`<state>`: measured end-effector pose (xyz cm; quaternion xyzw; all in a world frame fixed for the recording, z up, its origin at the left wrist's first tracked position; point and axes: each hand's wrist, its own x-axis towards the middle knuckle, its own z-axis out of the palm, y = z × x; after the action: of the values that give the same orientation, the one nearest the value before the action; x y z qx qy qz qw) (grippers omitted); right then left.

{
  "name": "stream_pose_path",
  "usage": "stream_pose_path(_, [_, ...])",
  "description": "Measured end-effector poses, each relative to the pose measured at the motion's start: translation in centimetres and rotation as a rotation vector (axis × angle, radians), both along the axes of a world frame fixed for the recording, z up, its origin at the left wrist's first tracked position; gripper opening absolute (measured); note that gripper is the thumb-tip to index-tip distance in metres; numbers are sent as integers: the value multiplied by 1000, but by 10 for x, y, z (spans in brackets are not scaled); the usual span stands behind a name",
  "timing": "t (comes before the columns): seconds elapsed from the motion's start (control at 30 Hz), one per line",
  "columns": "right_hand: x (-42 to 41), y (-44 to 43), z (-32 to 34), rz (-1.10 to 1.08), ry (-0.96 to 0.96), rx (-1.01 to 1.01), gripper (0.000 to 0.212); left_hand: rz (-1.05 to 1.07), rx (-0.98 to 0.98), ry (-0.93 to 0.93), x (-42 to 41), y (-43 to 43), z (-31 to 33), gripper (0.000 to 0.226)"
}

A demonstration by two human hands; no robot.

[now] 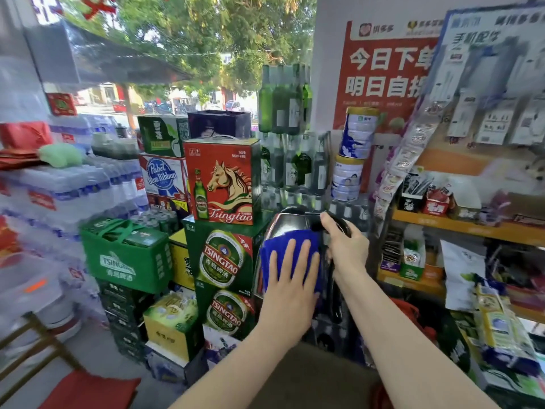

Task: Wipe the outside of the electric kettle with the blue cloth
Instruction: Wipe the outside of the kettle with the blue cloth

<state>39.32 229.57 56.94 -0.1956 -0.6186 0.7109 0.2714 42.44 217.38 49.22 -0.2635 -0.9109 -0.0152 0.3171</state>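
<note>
A shiny steel electric kettle [287,224] with a black handle is held up in the air at centre frame. My right hand [345,246] grips the black handle near its top, thumb stretched along the lid edge. My left hand [290,278] lies flat with straight fingers on the blue cloth [295,240], pressing it against the kettle's side. The cloth covers most of the side facing me, so the lower body is largely hidden.
Stacked beer cartons [225,261] stand just left of the kettle, with a green Tsingtao bag [126,255] and water packs [73,187] further left. Bottles [283,113] and tins [354,152] are behind. Orange shelves [460,228] of goods lie right. A red-cushioned stool [88,391] is at lower left.
</note>
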Motion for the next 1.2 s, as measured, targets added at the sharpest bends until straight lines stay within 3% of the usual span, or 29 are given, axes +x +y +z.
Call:
stream_pose_path(0.13, [-3, -10, 1, 31, 14, -5, 56, 0, 15, 13, -4, -18, 6, 74])
stream_pose_path(0.23, [-3, -18, -1, 83, -8, -23, 39, 58, 219, -105, -32, -24, 43, 72])
stream_pose_path(0.33, [-4, -24, 2, 76, -25, 6, 44, 125, 363, -243, -50, -30, 59, 73])
stream_pose_path(0.47, [-3, -15, 12, 66, -23, 7, 34, 48, 72, -73, -7, -21, 9, 73])
stream_pose_path(0.57, [3, -11, 3, 56, -25, 5, 29, -23, -46, -75, -2, -26, -3, 71])
stream_pose_path(0.63, [9, -12, -1, 47, -45, -12, 27, -49, -2, -95, -19, -26, 13, 72])
stream_pose_path(0.77, [18, -11, 0, 99, -39, -29, 23, 64, 283, -267, -38, -13, 46, 71])
stream_pose_path(0.83, [20, -4, 0, 77, -49, -33, 23, 81, 221, -201, -22, -6, 40, 70])
stream_pose_path(0.97, [23, 11, -6, 55, -35, -72, 27, -114, -90, -71, 18, -7, 2, 68])
stream_pose_path(1.2, [31, 5, -22, 71, -80, -101, 22, -12, 152, -289, -25, -2, 38, 71])
